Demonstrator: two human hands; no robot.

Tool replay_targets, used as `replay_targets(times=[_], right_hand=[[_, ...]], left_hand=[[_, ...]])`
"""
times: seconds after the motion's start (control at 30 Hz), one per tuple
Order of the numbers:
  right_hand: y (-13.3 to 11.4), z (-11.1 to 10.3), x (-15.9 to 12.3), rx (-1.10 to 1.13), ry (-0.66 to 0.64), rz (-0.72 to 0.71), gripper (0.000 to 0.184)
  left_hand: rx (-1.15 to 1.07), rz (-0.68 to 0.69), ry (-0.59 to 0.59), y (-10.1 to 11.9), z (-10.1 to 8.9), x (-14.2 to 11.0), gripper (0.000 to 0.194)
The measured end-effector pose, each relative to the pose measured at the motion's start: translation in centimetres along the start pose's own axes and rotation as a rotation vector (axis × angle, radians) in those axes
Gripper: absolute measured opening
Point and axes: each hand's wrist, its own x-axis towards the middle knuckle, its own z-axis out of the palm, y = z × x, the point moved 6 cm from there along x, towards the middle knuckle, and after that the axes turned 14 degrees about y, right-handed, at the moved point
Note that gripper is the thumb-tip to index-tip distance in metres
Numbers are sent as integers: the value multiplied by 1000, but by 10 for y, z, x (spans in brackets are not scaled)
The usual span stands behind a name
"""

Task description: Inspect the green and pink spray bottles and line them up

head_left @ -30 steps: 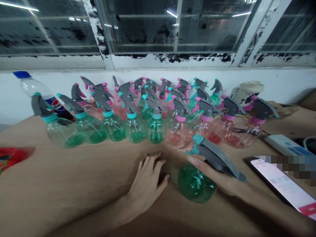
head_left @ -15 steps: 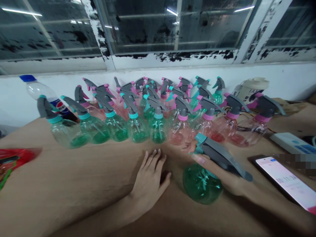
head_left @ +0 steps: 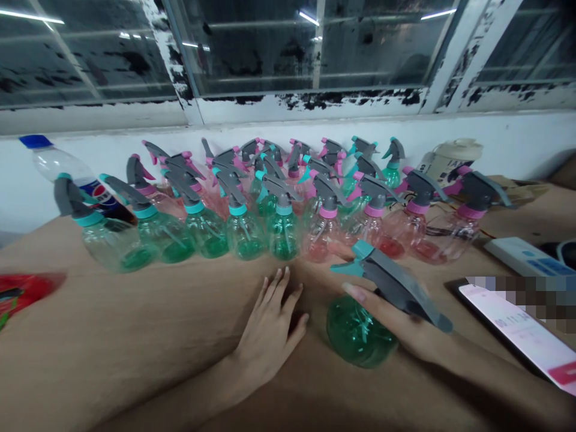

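My right hand (head_left: 405,327) is wrapped round the neck of a green spray bottle (head_left: 362,336) with a grey and teal spray head. Its thumb lies across the near side of the neck, and a fingertip shows beyond the teal trigger; the other fingers are hidden. The bottle leans a little on the brown tabletop (head_left: 148,336). Left of it, my left hand (head_left: 270,327) rests palm down with its fingers spread, holding nothing. Beyond both hands stands a front row of spray bottles, green ones (head_left: 249,237) with teal collars and pink ones (head_left: 321,240) with pink collars.
More spray bottles crowd behind the front row, near the white wall. A Pepsi bottle (head_left: 105,195) stands at the left, above a red packet (head_left: 27,291). To the right are a lit phone (head_left: 517,336), a white device (head_left: 524,255) and a pale cup (head_left: 454,159).
The view has shifted slightly. Fingers of my right hand have moved at the teal trigger, which now shows more plainly. My left hand stays flat on the table.
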Motion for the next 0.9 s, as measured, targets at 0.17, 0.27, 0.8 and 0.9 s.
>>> replay_targets(times=[0.17,0.27,0.8,0.9], right_hand=[[-1,-3,-1,-65,28,-12,16],[-1,-5,-1,-81,44,21,18],[0,-4,3,-143,27,-10,26],[-1,-1,4,-81,-26,9,16]], left_hand=[[7,6,-8,1,0,1,41],[-3,4,9,1,-1,1,40],[6,-1,-8,2,-2,3,40],[15,8,-5,2,-2,3,41]])
